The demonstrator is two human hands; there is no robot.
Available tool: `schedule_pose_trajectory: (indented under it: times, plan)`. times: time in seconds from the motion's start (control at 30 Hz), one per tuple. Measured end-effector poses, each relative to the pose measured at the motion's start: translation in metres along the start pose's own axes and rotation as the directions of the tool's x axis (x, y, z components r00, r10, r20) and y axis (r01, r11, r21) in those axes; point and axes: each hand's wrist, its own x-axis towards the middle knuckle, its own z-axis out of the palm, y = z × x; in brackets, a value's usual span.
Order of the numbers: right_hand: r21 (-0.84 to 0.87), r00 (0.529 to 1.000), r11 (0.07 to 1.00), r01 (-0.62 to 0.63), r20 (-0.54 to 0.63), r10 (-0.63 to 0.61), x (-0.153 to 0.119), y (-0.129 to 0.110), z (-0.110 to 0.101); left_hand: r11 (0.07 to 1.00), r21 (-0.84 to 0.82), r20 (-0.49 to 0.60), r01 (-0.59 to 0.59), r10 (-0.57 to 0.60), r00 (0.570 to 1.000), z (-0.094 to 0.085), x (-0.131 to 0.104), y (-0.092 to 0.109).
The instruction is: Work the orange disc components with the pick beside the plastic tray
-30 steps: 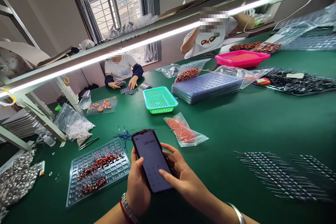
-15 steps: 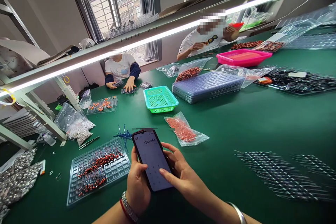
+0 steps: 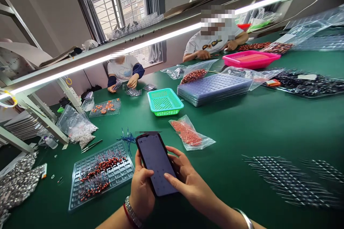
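A dark smartphone (image 3: 156,164) is held upright over the green table, its screen showing faint keys and no large number. My left hand (image 3: 142,186) grips its left edge, with the thumb on the lower left side. Around the right edge, my right hand (image 3: 185,179) is wrapped, its thumb over the lower screen. Left of the phone lies a clear compartment tray (image 3: 118,170) with red-tipped, dark-stemmed pieces. Blue pieces (image 3: 128,139) lie just behind the phone's left side. A clear bag of orange-red beads (image 3: 188,133) rests beyond my right hand.
Behind are a green basket (image 3: 165,102), stacked plastic trays (image 3: 213,87) and a pink tray (image 3: 251,59). Tweezers (image 3: 91,146) and bead bags (image 3: 21,175) lie left, dark strands (image 3: 290,179) right. Two people (image 3: 125,68) (image 3: 215,41) work across the table under a lit lamp bar.
The number on the phone screen has disappeared. Across the table, one person's hands have drawn together over the dark pieces, and the other person's hands have lowered to the table.
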Motion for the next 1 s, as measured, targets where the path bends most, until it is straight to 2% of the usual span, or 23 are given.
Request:
schedule_pose_trajectory:
  times: [0.53, 1.0]
  plan:
    - [-0.009, 1.0, 1.0, 0.013, -0.01, -0.013, -0.0007, 0.0006, -0.0002, 1.0, -0.018, 0.023, -0.004, 0.005, 1.0, -0.0012, 0.0006, -0.0014]
    - [-0.006, 0.999, 1.0, -0.03, 0.016, 0.03, -0.001, -0.0027, 0.0, 1.0, -0.024, 0.028, 0.009, -0.008, 1.0, -0.0031, -0.0002, -0.0029]
